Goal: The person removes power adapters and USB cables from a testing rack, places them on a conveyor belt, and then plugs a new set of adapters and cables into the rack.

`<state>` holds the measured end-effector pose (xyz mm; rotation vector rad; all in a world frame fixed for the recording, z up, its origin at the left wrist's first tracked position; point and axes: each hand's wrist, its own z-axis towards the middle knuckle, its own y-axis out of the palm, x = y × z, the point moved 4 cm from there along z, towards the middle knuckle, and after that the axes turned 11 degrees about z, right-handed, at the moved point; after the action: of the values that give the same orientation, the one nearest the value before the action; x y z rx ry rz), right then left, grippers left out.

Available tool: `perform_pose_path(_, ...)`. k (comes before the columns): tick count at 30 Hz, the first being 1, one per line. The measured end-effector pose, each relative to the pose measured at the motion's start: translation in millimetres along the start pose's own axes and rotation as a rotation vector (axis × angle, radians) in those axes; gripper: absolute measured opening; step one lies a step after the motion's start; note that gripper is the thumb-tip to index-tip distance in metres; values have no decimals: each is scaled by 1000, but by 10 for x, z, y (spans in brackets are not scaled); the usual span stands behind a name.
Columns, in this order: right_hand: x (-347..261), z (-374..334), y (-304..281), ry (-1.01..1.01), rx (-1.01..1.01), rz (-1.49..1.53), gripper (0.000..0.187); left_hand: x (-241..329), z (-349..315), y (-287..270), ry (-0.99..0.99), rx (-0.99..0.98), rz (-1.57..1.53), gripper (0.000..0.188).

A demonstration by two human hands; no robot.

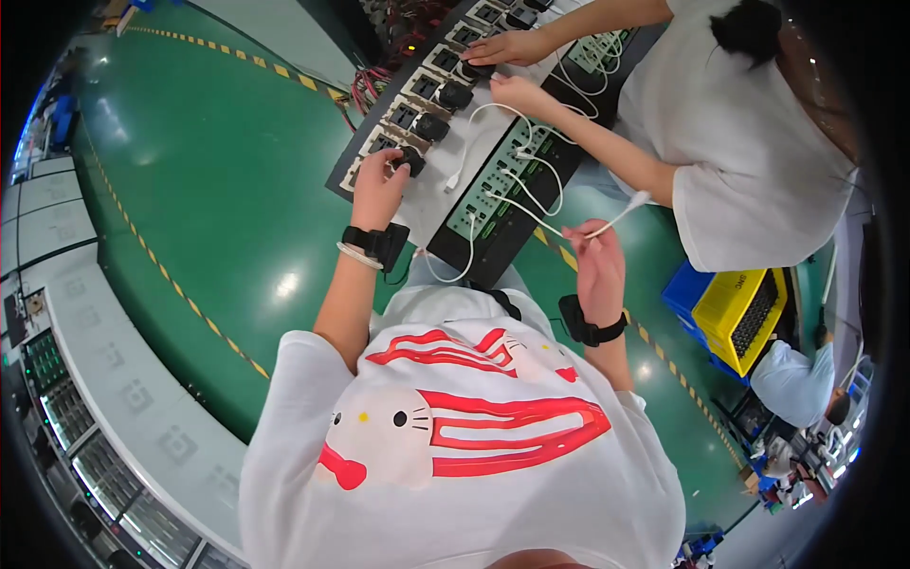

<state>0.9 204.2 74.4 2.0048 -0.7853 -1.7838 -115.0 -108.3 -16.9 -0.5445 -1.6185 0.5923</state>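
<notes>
My left hand point(379, 186) has its fingers closed around a black power adapter point(409, 162) at the near end of a long row of sockets point(403, 118). More adapters of that kind point(432, 127) sit along the row. In my right hand point(601, 264), thumb and fingers pinch a white cable point(614, 220) near its loose plug end, off to the right of the bench. Other white cables run from a green port panel point(493, 180) on the bench, and one plug point(452, 181) lies on the pale surface between panel and sockets.
On the right a co-worker in a white shirt point(730, 190) has both hands point(512, 49) at the farther sockets. Yellow and blue crates point(739, 308) stand at the lower right, near another person point(796, 384). Equipment racks point(104, 465) line the left; red wires point(368, 90) hang behind the bench.
</notes>
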Motion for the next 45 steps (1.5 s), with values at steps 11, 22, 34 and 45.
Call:
perform_pose_path(11,981,835,668,28,-551,-353,22,142,322,96,-45,-245,451,50)
perform_pose_path(22,2057,889,482,305,-254,-659,24,79,342,36,-127,-270,419,43)
perform_pose_path(34,2026,1016,532,183,-247,-681,21,150,324,14,-147,-251,447,41)
perform_pose_path(45,2079,1075,686,60,-150,-886,21,135,317,21,-106,-223,418,37)
